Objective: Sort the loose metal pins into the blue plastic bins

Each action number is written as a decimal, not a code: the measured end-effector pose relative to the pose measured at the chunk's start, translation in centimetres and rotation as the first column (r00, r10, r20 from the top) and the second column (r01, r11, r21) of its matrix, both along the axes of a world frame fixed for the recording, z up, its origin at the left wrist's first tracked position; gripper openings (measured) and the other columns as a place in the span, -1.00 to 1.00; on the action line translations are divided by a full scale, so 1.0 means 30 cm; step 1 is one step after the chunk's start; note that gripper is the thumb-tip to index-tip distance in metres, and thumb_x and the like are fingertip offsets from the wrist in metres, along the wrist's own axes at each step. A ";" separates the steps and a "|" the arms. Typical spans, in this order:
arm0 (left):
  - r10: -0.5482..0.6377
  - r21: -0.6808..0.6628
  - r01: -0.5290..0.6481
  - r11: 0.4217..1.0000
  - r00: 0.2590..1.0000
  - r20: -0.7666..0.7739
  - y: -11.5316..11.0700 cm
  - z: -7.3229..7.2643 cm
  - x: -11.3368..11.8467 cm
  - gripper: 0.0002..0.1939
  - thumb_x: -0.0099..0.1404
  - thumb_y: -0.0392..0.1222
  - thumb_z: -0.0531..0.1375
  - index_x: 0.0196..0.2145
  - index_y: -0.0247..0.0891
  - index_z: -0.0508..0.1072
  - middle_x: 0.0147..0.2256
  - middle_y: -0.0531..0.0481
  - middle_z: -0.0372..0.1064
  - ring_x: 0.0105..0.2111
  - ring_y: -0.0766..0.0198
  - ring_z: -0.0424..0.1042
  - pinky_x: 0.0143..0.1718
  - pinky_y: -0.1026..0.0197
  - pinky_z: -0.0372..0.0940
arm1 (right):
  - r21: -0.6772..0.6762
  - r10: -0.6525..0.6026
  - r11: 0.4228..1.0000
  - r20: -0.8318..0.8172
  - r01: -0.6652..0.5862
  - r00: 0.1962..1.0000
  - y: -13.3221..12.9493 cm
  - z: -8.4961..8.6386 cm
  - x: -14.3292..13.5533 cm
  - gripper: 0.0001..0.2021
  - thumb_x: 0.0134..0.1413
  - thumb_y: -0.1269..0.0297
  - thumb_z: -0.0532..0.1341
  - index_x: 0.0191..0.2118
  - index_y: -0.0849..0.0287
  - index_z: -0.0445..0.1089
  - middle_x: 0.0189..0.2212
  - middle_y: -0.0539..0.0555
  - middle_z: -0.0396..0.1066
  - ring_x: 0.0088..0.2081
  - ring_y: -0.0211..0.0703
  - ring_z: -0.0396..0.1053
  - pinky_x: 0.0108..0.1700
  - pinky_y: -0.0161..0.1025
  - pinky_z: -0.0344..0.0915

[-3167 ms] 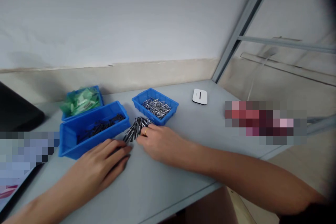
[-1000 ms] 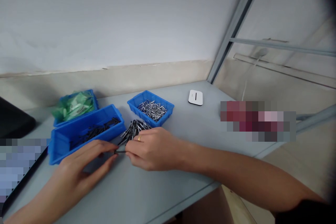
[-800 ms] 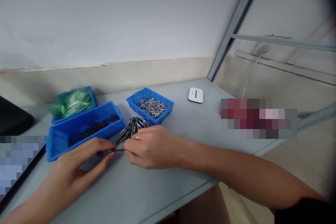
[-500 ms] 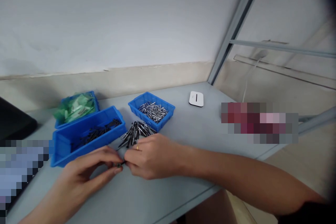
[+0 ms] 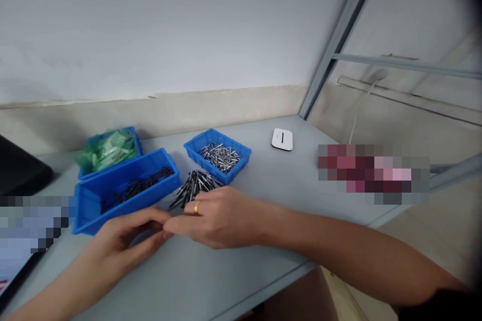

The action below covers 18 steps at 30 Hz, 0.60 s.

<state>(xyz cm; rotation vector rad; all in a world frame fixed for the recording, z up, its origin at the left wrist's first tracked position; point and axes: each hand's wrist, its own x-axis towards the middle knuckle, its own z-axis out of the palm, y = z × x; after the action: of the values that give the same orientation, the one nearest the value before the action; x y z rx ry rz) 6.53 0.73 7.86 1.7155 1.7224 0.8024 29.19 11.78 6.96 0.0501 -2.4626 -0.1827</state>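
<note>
My left hand (image 5: 130, 241) is closed, with thumb and forefinger pinched together low in front of the long blue bin. My right hand (image 5: 222, 218), a gold ring on one finger, meets it there with its own fingertips closed. Whatever lies between the fingertips is hidden by the fingers. Just beyond my right hand, on the tabletop, is a pile of slim black-and-silver pieces (image 5: 193, 188). The long blue bin (image 5: 85, 210) holds thin black pieces (image 5: 137, 188). Behind the pile, a smaller blue bin (image 5: 228, 178) contains many silver pins (image 5: 222, 157).
Another blue bin (image 5: 137, 143) at the back left holds green plastic bags (image 5: 111, 150). A white device (image 5: 282, 139) lies toward the back right. A dark object (image 5: 22, 170) stands at the left edge. Grey metal frame posts (image 5: 320, 83) rise at the right, and a wall backs the table.
My right hand's fingertips have moved left against those of my left hand. The small dark piece that showed at the left fingertips is now covered.
</note>
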 end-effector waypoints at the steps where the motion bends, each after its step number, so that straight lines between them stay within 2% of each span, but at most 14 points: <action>1: 0.003 -0.021 -0.002 1.000 0.999 0.041 -0.002 -0.003 -0.001 -0.73 0.31 0.11 0.28 -0.29 -0.07 0.69 -0.31 0.07 0.69 -0.27 0.16 0.61 -0.17 0.29 0.49 | 0.007 0.007 1.000 0.033 -0.008 0.999 -0.001 0.001 0.001 -0.68 0.45 0.48 0.02 0.00 0.09 0.51 -0.39 -0.11 0.51 -0.41 -0.30 0.40 -0.38 -0.30 0.19; 3: -0.054 -0.081 0.062 0.995 0.994 0.098 -0.001 -0.012 -0.015 -0.78 0.30 0.08 0.32 -0.29 -0.07 0.69 -0.31 0.07 0.69 -0.25 0.15 0.60 -0.16 0.28 0.48 | 0.008 0.010 1.000 0.087 -0.011 0.996 -0.002 0.004 0.000 -0.67 0.46 0.48 0.01 0.01 0.11 0.51 -0.38 -0.10 0.51 -0.40 -0.30 0.40 -0.36 -0.29 0.19; 5: -0.157 -0.140 0.178 0.974 0.976 0.149 0.007 -0.027 -0.042 -0.80 0.29 0.06 0.35 -0.28 -0.08 0.69 -0.29 0.05 0.69 -0.24 0.13 0.62 -0.20 0.28 0.49 | -0.003 0.014 1.000 0.131 -0.014 0.991 -0.002 0.011 0.000 -0.67 0.48 0.47 -0.01 0.01 0.11 0.50 -0.39 -0.09 0.50 -0.39 -0.29 0.39 -0.35 -0.28 0.18; 8: -0.217 -0.170 0.257 0.951 0.950 0.225 0.022 -0.051 -0.078 -0.83 0.34 0.02 0.35 -0.26 -0.07 0.68 -0.28 0.06 0.68 -0.25 0.15 0.62 -0.22 0.29 0.47 | -0.024 0.025 1.000 0.193 -0.020 0.981 -0.003 0.020 0.002 -0.73 0.51 0.39 0.02 0.00 0.11 0.49 -0.37 -0.07 0.50 -0.36 -0.28 0.39 -0.34 -0.28 0.16; 14: -0.200 -0.164 0.258 0.952 0.932 0.301 0.033 -0.079 -0.073 -0.80 0.26 0.06 0.40 -0.33 -0.10 0.70 -0.38 0.05 0.64 -0.36 0.18 0.56 -0.33 0.30 0.43 | -0.019 0.049 0.999 0.169 -0.047 0.984 -0.007 0.021 -0.001 -0.75 0.50 0.38 0.03 -0.09 0.11 0.47 -0.40 -0.09 0.48 -0.41 -0.29 0.34 -0.39 -0.29 0.11; 18: -0.192 -0.137 0.243 0.960 0.931 0.310 0.039 -0.062 -0.049 -0.78 0.23 0.08 0.41 -0.35 -0.10 0.73 -0.42 0.04 0.63 -0.39 0.19 0.55 -0.35 0.30 0.43 | 0.004 0.047 0.999 0.113 -0.048 0.993 -0.012 0.017 -0.011 -0.81 0.47 0.36 0.10 -0.18 0.11 0.45 -0.48 -0.12 0.40 -0.44 -0.29 0.29 -0.38 -0.30 0.12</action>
<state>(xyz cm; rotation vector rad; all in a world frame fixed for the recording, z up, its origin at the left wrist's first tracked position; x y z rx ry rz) 5.07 1.88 6.01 1.5487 1.3334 0.7402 28.85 11.41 7.48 0.1256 -2.5703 -0.1721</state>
